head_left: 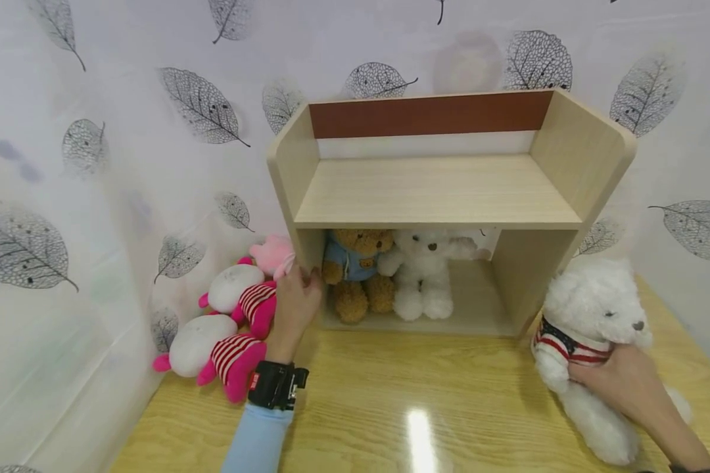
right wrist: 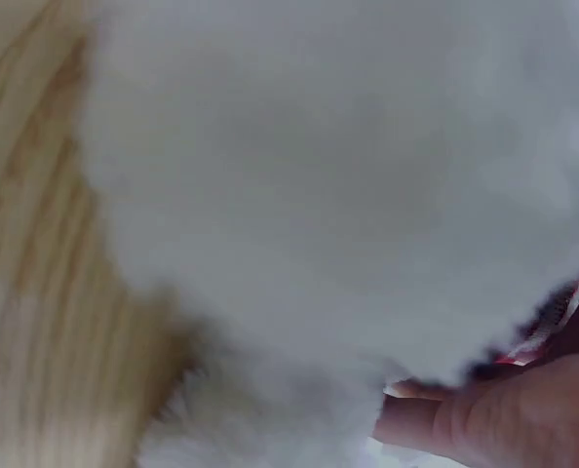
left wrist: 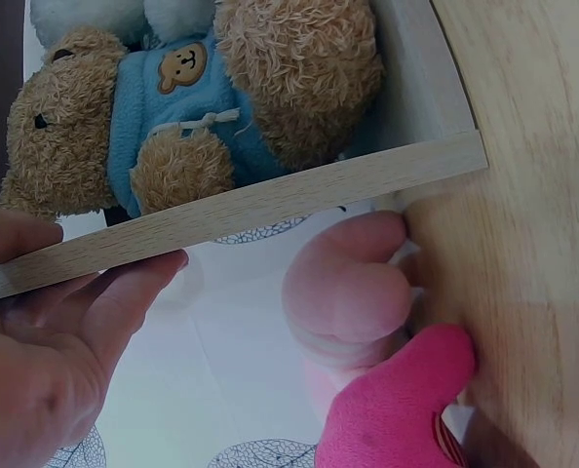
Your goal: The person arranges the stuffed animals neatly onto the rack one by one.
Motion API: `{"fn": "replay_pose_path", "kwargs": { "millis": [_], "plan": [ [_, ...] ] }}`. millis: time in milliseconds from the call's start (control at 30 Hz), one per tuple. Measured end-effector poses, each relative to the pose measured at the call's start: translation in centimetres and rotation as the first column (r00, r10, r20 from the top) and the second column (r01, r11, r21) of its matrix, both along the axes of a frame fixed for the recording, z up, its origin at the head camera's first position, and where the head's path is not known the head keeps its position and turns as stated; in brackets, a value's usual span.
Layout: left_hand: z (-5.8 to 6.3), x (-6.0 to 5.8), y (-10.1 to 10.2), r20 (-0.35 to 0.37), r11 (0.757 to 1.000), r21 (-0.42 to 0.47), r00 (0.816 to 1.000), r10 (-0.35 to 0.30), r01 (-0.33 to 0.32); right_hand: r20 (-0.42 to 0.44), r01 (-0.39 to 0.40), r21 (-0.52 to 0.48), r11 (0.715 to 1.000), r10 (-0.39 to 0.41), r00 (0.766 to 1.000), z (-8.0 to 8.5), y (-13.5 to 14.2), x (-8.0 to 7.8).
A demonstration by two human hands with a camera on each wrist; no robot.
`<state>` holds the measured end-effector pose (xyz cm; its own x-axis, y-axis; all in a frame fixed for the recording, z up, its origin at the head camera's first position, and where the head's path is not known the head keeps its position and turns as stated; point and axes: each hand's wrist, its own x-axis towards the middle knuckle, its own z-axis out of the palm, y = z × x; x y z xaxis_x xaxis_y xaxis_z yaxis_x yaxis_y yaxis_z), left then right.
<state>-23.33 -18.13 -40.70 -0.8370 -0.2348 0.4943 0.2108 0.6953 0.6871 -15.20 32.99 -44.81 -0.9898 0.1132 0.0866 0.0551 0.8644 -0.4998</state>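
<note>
While the left hand [head_left: 297, 299] pinched the front edge of the shelf unit [head_left: 438, 187] at its left side panel, the right hand [head_left: 624, 381] held a clothed white bear [head_left: 597, 295] just beyond the unit's right side. The left grip was narrow, with the thumb on the inner face of the panel and the fingers on the outer face. The right grip was closed around the bear's body, below its head, with the thumb across the front near the red, white and navy top. That bear leaned a little, facing away from the unit; whether its weight rested on the worktop [head_left: 479, 387] could not be told.

Inside the unit's lower compartment, a brown bear [head_left: 355, 263] in a blue hooded top sat just beside the left panel, and an unclothed white bear [head_left: 420, 289] sat next to it, the two touching. Outside the unit, to its left, lay a pale pink plush toy [head_left: 272, 254] near the panel, then two pink-and-white plush toys [head_left: 201, 345] with striped clothing, nearer the person. A red-brown strip [head_left: 432, 116] ran along the unit's upper back, and behind the unit hung a leaf-printed covering [head_left: 207, 108].
</note>
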Motion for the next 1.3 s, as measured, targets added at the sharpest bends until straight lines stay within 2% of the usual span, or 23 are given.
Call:
{"fn": "replay_pose_path", "kwargs": {
  "millis": [233, 567, 733, 933, 1033, 1167, 1300],
  "plan": [
    [-0.1, 0.0, 0.1, 0.022, 1.000, 0.009, 1.000, 0.000, 0.000, -0.055, 0.054, -0.005, 0.999, -0.054, 0.997, 1.7, -0.2, 1.4],
    [-0.1, 0.1, 0.0, 0.023, 1.000, 0.009, 1.000, -0.007, 0.007, -0.196, -0.061, -0.022, 0.998, 0.056, 0.979, 3.4, -3.7, 3.1],
    [-0.1, 0.1, 0.0, 0.007, 1.000, 0.002, 1.000, 0.000, 0.000, -0.215, -0.076, -0.057, 0.995, 0.062, 0.975, 4.3, -5.5, 3.3],
    [-0.2, 0.2, 0.0, 0.015, 1.000, 0.003, 1.000, -0.001, 0.001, -0.213, -0.087, -0.095, 0.992, 0.065, 0.975, 4.2, -7.8, 3.1],
    [-0.2, 0.3, 0.0, 0.015, 1.000, 0.005, 1.000, -0.002, 0.002, -0.273, -0.118, -0.099, 0.988, 0.087, 0.958, 4.0, -9.0, 2.5],
    [-0.1, 0.3, 0.0, 0.011, 1.000, 0.013, 1.000, -0.003, 0.003, -0.378, -0.157, -0.094, 0.983, 0.110, 0.919, 3.8, -10.5, 1.6],
    [-0.1, 0.2, -0.1, 0.017, 1.000, 0.017, 1.000, -0.009, 0.009, -0.456, -0.169, -0.110, 0.979, 0.101, 0.884, 3.5, -11.9, 0.6]
  ]
}}
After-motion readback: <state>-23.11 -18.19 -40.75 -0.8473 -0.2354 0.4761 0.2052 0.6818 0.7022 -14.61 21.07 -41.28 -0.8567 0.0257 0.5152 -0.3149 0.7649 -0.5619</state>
